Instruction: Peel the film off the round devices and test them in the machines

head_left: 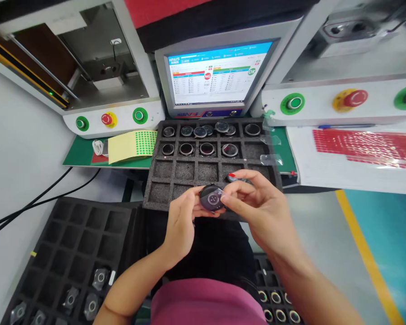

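A round dark watch case (211,197) is held up in front of my body, its back with a circular sensor window facing me. My left hand (182,216) grips it from the left, with fingers underneath. My right hand (260,203) pinches at its right edge with the thumb and a finger. On the raised right index fingertip shows a small red spot, sticker or nail I cannot tell. Beneath the hands lies a black foam tray (184,170) with several round watch cases (207,149) in its back rows. Another piece is partly hidden behind the right fingers.
Behind the tray stands a monitor (223,76) showing NG and OK. Machines with red stop buttons (355,98) flank it. Green dot stickers (146,142) lie left, red sticker strips (365,144) right. A second foam tray (77,239) at lower left holds several wrapped pieces.
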